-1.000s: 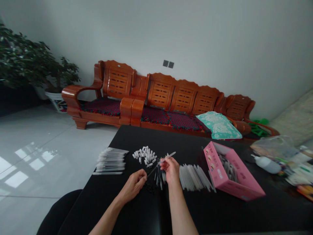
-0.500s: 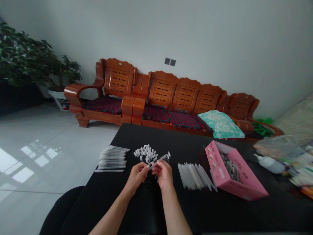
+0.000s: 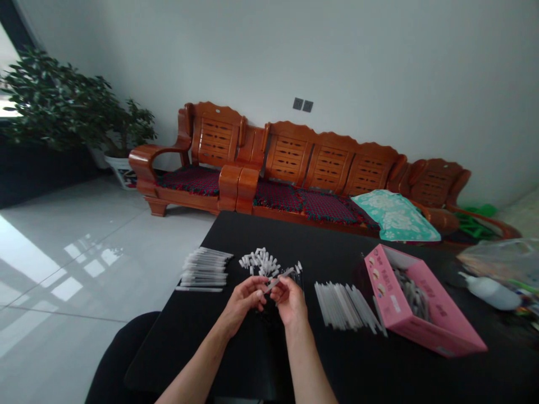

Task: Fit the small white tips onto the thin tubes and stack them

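Observation:
Both my hands meet over the middle of the black table (image 3: 236, 359). My right hand (image 3: 289, 299) pinches a thin white pen barrel (image 3: 281, 276) that points up and to the right. My left hand (image 3: 245, 297) is closed at the barrel's lower end, its fingertips touching it. Just beyond my hands lie a heap of small white caps (image 3: 260, 261) and a few dark refills (image 3: 297, 272). A stack of assembled white pens (image 3: 204, 269) lies to the left. Another pile of clear barrels (image 3: 343, 304) lies to the right.
An open pink box (image 3: 421, 311) with more parts stands at the right, with a white bottle (image 3: 488, 292) and a plastic bag (image 3: 501, 258) behind it. A wooden sofa set (image 3: 295, 168) and a potted plant (image 3: 63, 106) stand beyond the table.
My hands came together: the left hand rose to the lower end of the barrel held in the right hand. The view shifted a little to the left.

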`<act>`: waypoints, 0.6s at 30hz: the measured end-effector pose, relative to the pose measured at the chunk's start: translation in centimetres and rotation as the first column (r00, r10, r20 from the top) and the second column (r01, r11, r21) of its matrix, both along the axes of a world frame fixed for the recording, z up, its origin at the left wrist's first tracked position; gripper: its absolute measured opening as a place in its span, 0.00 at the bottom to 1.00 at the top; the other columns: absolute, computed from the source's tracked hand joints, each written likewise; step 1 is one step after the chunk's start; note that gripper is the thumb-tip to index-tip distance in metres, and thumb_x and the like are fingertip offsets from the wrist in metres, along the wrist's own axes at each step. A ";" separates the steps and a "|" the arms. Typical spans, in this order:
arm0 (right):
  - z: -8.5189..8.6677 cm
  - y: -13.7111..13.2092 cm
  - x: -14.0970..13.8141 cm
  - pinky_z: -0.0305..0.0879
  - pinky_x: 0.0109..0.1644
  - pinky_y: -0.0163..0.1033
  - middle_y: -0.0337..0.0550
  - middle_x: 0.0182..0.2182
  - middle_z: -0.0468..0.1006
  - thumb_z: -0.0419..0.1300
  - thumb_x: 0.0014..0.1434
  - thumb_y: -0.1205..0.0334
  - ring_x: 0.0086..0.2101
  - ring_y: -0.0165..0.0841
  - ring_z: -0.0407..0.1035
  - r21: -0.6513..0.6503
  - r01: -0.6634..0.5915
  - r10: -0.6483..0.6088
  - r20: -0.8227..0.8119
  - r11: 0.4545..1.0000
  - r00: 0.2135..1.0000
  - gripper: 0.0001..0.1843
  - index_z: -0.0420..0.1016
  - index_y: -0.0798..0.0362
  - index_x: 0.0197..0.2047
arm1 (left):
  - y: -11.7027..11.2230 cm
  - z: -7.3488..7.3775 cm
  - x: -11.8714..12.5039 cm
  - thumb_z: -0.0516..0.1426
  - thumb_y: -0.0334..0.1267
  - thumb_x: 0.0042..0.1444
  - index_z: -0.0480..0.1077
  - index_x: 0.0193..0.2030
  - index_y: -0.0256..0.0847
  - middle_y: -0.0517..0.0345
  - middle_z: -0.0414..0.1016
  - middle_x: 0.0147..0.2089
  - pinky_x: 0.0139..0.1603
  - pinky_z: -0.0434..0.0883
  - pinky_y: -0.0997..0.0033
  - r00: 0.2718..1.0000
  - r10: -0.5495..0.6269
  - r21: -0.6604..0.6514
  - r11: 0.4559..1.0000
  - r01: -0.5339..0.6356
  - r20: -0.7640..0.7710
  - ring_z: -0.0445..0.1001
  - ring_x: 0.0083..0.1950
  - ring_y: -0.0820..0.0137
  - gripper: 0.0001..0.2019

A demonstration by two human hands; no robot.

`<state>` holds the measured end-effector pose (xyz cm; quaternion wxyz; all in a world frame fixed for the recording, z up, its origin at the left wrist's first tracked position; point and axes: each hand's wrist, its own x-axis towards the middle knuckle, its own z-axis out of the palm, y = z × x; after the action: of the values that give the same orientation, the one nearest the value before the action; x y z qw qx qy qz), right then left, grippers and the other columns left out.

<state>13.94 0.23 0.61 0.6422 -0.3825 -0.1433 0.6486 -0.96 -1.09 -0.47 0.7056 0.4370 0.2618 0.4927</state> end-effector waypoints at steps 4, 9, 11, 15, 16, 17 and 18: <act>0.3 -0.3 -0.4 0.70 0.19 0.29 0.46 0.22 0.80 0.64 0.46 0.67 0.18 0.28 0.72 0.025 -0.009 0.009 0.007 1.000 1.000 0.04 0.74 0.59 0.27 | 0.1 -0.3 0.1 0.61 0.42 0.54 0.69 0.52 0.36 0.51 0.71 0.39 0.30 0.68 0.75 1.000 0.015 0.005 1.000 -0.014 -0.007 0.69 0.33 0.73 0.20; 0.3 -0.7 -1.4 0.71 0.19 0.31 0.45 0.22 0.80 0.64 0.47 0.67 0.17 0.29 0.71 0.069 -0.069 0.067 0.027 0.995 0.997 0.05 0.74 0.59 0.27 | 0.2 -0.2 0.0 0.61 0.42 0.53 0.70 0.50 0.35 0.53 0.72 0.36 0.30 0.67 0.75 0.996 0.062 0.015 0.998 -0.061 -0.059 0.68 0.31 0.74 0.19; 0.1 -0.7 -1.7 0.71 0.19 0.31 0.46 0.22 0.80 0.64 0.46 0.66 0.17 0.29 0.71 0.072 -0.074 0.073 0.027 0.995 0.997 0.05 0.74 0.59 0.28 | 0.3 -0.3 -0.1 0.61 0.43 0.53 0.71 0.49 0.35 0.53 0.73 0.36 0.30 0.67 0.75 0.993 0.079 0.028 0.997 -0.077 -0.083 0.69 0.31 0.73 0.19; -0.5 -0.6 -1.3 0.70 0.18 0.31 0.46 0.22 0.80 0.65 0.44 0.65 0.17 0.30 0.71 0.039 -0.042 0.040 0.060 0.998 0.997 0.07 0.73 0.59 0.28 | 0.6 -0.6 -0.5 0.62 0.43 0.51 0.71 0.49 0.36 0.53 0.74 0.37 0.30 0.68 0.76 0.990 0.070 0.024 0.997 -0.067 -0.125 0.70 0.32 0.73 0.19; -0.8 -0.7 -1.0 0.69 0.17 0.31 0.46 0.22 0.80 0.65 0.44 0.64 0.17 0.30 0.71 0.033 -0.033 0.031 0.074 0.999 0.997 0.08 0.73 0.58 0.29 | 0.7 -0.7 -0.6 0.62 0.42 0.51 0.71 0.49 0.37 0.53 0.74 0.38 0.30 0.68 0.75 0.988 0.070 0.016 0.998 -0.069 -0.135 0.70 0.32 0.73 0.19; -1.0 -0.7 -0.6 0.68 0.16 0.31 0.45 0.22 0.80 0.65 0.43 0.64 0.16 0.30 0.70 0.027 -0.025 0.023 0.090 0.999 0.996 0.08 0.73 0.58 0.29 | 1.0 -0.8 -0.8 0.62 0.42 0.50 0.71 0.49 0.37 0.53 0.75 0.38 0.30 0.69 0.75 0.985 0.081 0.007 0.997 -0.081 -0.149 0.71 0.32 0.73 0.19; -1.2 -0.9 -0.2 0.67 0.15 0.31 0.45 0.21 0.80 0.64 0.43 0.64 0.15 0.30 0.70 0.022 -0.021 0.018 0.106 1.000 0.994 0.09 0.73 0.58 0.29 | 1.2 -0.9 -1.0 0.63 0.43 0.50 0.72 0.48 0.37 0.53 0.75 0.38 0.30 0.69 0.75 0.980 0.104 0.001 0.994 -0.106 -0.170 0.71 0.32 0.73 0.19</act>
<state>13.72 -0.63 -0.63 0.6318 -0.4074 -0.1885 0.6319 -1.97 0.16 -1.41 0.6555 0.4599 0.3458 0.4891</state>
